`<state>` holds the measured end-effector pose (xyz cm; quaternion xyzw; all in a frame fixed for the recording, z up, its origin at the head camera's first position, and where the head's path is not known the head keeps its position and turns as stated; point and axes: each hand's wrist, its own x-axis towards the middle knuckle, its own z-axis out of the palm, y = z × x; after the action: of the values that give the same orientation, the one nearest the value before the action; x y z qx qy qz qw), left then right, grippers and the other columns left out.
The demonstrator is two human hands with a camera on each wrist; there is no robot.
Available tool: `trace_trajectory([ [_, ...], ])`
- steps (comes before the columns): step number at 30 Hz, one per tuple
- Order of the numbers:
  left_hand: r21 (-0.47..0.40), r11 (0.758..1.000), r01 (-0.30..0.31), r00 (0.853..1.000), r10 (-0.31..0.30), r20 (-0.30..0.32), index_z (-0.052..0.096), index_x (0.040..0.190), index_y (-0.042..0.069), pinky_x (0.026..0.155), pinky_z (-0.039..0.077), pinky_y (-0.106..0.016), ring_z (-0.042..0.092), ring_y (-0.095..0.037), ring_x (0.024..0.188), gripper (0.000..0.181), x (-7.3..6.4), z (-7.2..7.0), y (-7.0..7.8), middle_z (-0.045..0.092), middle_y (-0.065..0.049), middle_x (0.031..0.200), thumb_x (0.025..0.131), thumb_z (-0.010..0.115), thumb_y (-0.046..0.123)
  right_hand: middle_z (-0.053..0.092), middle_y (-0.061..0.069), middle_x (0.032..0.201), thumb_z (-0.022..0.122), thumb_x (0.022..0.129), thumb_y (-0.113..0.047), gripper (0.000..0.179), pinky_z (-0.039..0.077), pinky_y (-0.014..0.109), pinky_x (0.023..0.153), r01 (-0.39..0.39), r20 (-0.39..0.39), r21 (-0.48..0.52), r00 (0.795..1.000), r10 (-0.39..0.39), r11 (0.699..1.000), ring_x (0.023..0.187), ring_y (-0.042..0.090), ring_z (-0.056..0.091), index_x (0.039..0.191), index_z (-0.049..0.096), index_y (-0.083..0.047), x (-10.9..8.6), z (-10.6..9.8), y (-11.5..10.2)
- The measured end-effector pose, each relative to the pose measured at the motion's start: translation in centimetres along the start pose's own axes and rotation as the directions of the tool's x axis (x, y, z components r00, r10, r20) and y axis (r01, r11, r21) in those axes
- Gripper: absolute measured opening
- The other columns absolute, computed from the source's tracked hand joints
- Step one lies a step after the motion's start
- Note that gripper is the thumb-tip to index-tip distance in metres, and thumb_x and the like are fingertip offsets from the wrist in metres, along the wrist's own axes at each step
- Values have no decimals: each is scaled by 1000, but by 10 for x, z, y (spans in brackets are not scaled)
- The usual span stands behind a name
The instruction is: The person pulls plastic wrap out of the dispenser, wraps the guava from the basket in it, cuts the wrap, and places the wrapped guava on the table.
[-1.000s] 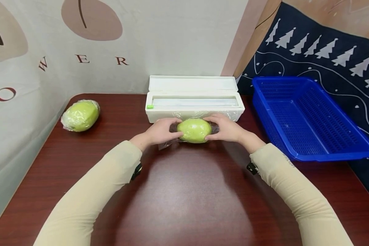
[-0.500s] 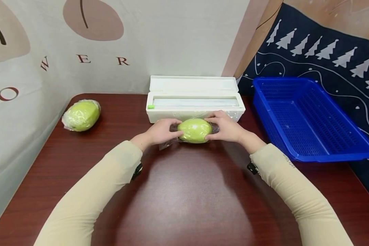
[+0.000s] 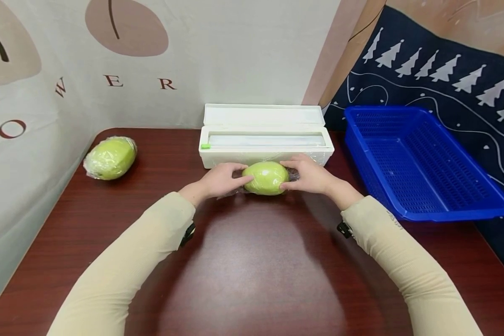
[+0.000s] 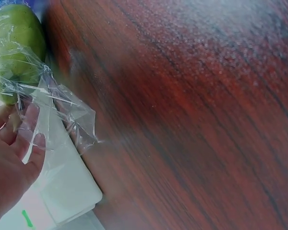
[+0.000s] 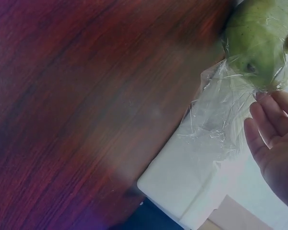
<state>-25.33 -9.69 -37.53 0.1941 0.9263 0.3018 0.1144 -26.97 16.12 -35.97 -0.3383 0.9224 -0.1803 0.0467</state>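
A green mango-like fruit (image 3: 265, 178) in clear cling film sits in front of the white film dispenser (image 3: 267, 157), held at both ends. My left hand (image 3: 220, 179) grips its left end, with the thumb over the near side. At the right end my right hand (image 3: 311, 175) holds it between thumb and fingers. Loose cling film (image 4: 79, 117) sticks out past the fruit by the left fingers. More slack film (image 5: 213, 112) hangs from the stem end in the right wrist view, close to the right fingers. The fruit's underside is hidden.
The dispenser's lid (image 3: 264, 115) is raised, and a green slider (image 3: 205, 146) sits at its left end. Another film-wrapped green fruit (image 3: 111, 157) lies at the table's back left. A blue plastic basket (image 3: 424, 163) stands on the right. Behind the table (image 3: 252, 266) hang cloths.
My left thumb has slid a little farther onto the fruit, and the loose film flap below the left hand shows less. The right fingers lifted briefly, then lowered. The fruit stays in place.
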Motion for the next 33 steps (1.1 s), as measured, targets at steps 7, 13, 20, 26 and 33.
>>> trace_trajectory([
  [7,91,996,-4,1000,4,-3,56,128,11,102,40,-43,51,-22,119,65,0,1,2,57,-7,126,80,64,53,66,12,106,77,72,-33,61,46,41,91,56,-14,48,998,-56,997,102,25,58,119,58,0,3,0,1],
  [13,185,982,-18,999,27,-44,56,129,10,101,35,-46,40,-26,120,74,-1,4,2,48,-8,124,71,74,51,65,12,111,80,68,-40,69,42,43,97,52,-21,5,998,-52,999,108,27,56,121,57,-1,3,2,-1],
  [20,189,981,-38,997,51,-61,58,125,6,99,39,-44,47,-28,114,66,2,7,3,55,-11,119,74,74,44,63,14,112,82,66,-36,71,42,43,97,25,-23,19,999,-25,999,108,28,55,122,56,0,3,5,0],
  [26,145,988,-42,998,48,-37,55,128,1,100,42,-40,52,-28,115,68,4,8,3,58,-15,122,76,74,40,62,14,115,83,66,-34,72,43,43,97,5,-36,17,999,-5,1000,110,28,54,123,55,0,3,8,0],
  [33,14,1000,-17,999,18,-27,45,132,4,96,45,-40,58,-26,112,70,4,6,3,61,-16,120,76,76,33,63,15,108,84,65,-32,70,46,41,92,-35,-40,76,998,38,996,104,27,58,118,52,0,4,8,1],
])
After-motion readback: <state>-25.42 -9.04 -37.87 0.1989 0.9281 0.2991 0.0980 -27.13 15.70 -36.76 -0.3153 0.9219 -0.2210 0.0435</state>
